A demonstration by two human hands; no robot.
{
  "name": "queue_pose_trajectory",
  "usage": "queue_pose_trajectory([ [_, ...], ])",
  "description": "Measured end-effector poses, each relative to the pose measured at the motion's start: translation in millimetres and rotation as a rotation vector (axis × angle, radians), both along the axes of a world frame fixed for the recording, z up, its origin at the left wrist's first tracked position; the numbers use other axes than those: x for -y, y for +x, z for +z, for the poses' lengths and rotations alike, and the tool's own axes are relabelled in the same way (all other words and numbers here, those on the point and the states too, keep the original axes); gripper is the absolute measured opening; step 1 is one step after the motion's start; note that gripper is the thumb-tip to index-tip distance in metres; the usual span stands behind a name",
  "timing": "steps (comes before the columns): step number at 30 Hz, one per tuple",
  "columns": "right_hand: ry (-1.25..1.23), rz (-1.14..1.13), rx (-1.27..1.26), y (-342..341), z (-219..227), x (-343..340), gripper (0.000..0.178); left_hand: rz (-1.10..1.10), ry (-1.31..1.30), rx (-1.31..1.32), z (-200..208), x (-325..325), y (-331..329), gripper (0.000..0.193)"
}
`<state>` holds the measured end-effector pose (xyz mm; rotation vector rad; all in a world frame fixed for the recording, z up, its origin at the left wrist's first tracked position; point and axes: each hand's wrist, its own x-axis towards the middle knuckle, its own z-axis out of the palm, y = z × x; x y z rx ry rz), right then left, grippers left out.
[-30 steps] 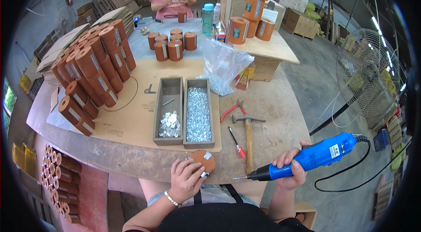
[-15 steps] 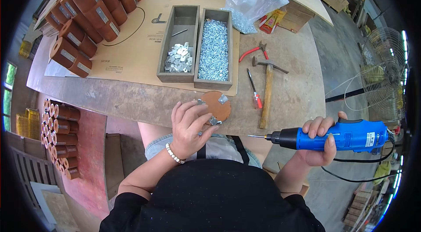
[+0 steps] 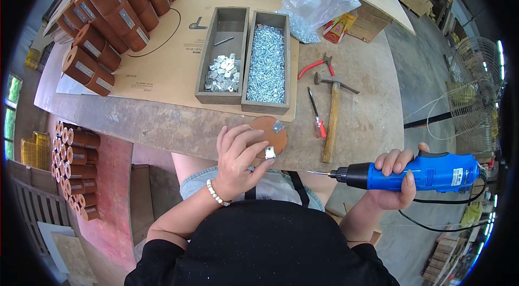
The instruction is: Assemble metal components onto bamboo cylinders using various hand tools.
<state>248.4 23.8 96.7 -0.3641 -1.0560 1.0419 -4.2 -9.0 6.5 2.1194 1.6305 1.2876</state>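
Observation:
At the near edge of the worktable lies a round brown disc-shaped piece [image 3: 277,140]; its underside is hidden. My left hand [image 3: 239,157] rests over its left side, thumb and forefinger closed about a small silver metal plate [image 3: 270,152] at the near rim. Another silver plate [image 3: 278,126] sits on the far rim. Off to the right, clear of the table edge, my right hand [image 3: 397,175] grips a blue electric screwdriver [image 3: 440,171], its bit pointing left toward the disc.
Beyond the disc stand two grey trays, one with metal plates [image 3: 224,70], one full of screws [image 3: 265,62]. Right of them lie red-handled pliers [image 3: 313,66], a hammer [image 3: 332,118] and a screwdriver [image 3: 318,116]. Brown cylinders [image 3: 125,22] are stacked at left; a fan [image 3: 469,89] stands right.
The silver plate by my left thumb now faces up more and shows brighter. The view has shifted slightly; my right hand still holds the electric screwdriver.

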Motion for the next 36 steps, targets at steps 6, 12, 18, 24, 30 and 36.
queue_pose_trajectory([
  [6, -0.012, 0.035, 0.002, -7.2, 1.3, -3.6, 0.061, -0.005, 0.052, -0.029, -8.1, 0.8, -0.3, 0.028],
  [12, -0.02, 0.076, 0.037, -32.5, 10.8, -7.2, 0.064, -0.008, 0.073, -0.004, -12.8, 0.3, -0.2, 0.029],
  [18, -0.086, 0.08, 0.153, -75.7, 22.1, -3.6, 0.066, -0.007, 0.061, 0.044, -14.1, 0.5, -0.5, 0.026],
  [24, 0.011, 0.196, 0.311, -90.3, 19.1, -13.0, 0.062, -0.041, 0.081, 0.105, -16.9, -0.1, -1.2, 0.028],
  [30, 0.073, 0.204, 0.397, -96.4, 14.5, -20.7, 0.063, -0.051, 0.09, 0.136, -18.1, -0.9, -1.8, 0.027],
  [36, 0.026, 0.125, 0.488, -105.8, 14.9, -19.6, 0.063, -0.048, 0.104, 0.145, -17.2, -1.6, -2.0, 0.027],
])
